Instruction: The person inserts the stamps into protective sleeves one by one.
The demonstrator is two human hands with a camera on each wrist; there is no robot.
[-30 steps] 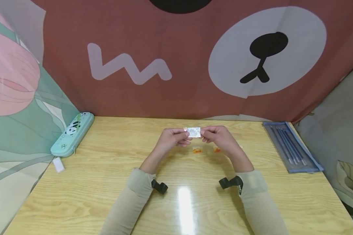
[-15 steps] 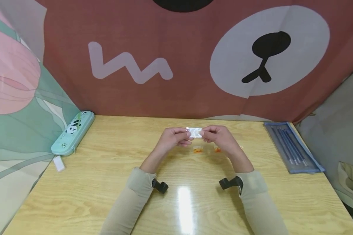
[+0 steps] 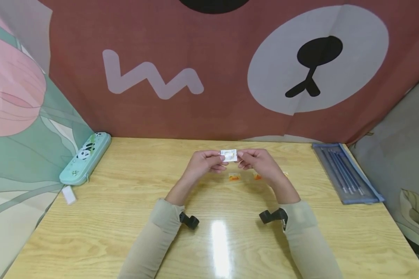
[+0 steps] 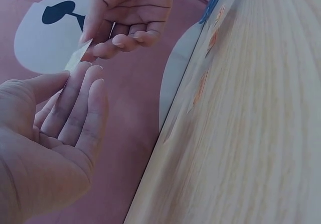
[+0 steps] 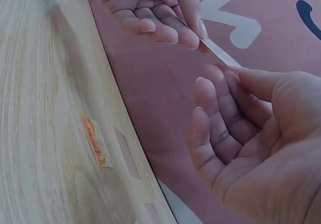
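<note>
In the head view a small, flat white packet (image 3: pixel 229 155) is stretched between both hands above the back part of the table. My left hand (image 3: pixel 205 163) pinches its left end between thumb and forefinger. The opposite end sits in the pinch of my right hand (image 3: pixel 260 161). Seen nearly edge-on in the right wrist view, the packet (image 5: pixel 220 53) is thin and pale. The other fingers of the left hand (image 4: pixel 55 138) are loosely bent below it. Two small orange-and-white packets, one left (image 3: pixel 234 177) and one right (image 3: pixel 257 176), lie beneath the hands; the right wrist partly covers the second.
A mint panda-print case (image 3: pixel 85 159) lies at the table's back left, with a white tag (image 3: pixel 69 195) beside it. On the right is a blue-edged mesh pouch (image 3: pixel 345 174) holding several pencil-like sticks. A red cartoon-print cloth (image 3: pixel 153 116) hangs along the back edge.
The white packet has tilted between the fingers, so its face catches the light differently, and it has risen slightly. Both hands keep their pinch; the table items stay put.
</note>
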